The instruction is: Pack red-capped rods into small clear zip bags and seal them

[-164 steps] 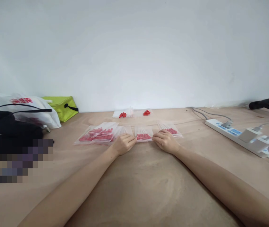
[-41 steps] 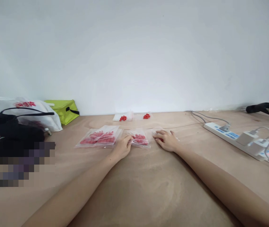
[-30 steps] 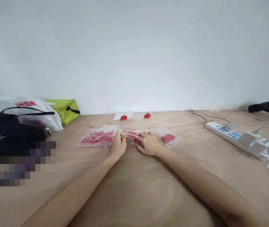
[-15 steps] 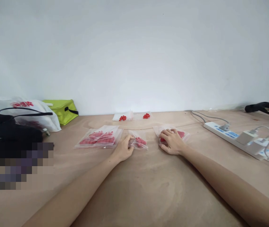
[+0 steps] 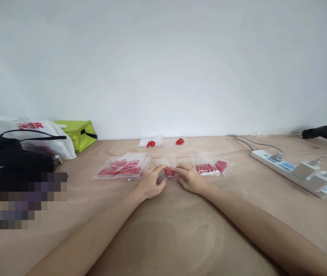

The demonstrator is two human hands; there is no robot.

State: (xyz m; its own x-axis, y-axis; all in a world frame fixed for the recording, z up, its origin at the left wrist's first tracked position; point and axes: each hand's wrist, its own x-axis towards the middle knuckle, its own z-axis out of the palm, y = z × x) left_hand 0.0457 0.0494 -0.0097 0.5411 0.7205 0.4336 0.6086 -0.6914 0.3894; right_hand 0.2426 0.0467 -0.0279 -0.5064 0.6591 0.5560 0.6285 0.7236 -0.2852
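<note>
Head view: the middle plastic bag [image 5: 167, 162], with red pieces [image 5: 168, 171] inside, lies on the tabletop [image 5: 163, 237], well short of its far edge, between the hands. The left hand [image 5: 151, 183] curls loosely at the bag's left side, thumb a little apart from the fingers; the right hand [image 5: 191, 179] has bent fingertips at its right side (whether either pinches the film, I cannot tell). It looks light, limp and probably slippery, contents apt to slide; the flat side margins seem the best hold.
</note>
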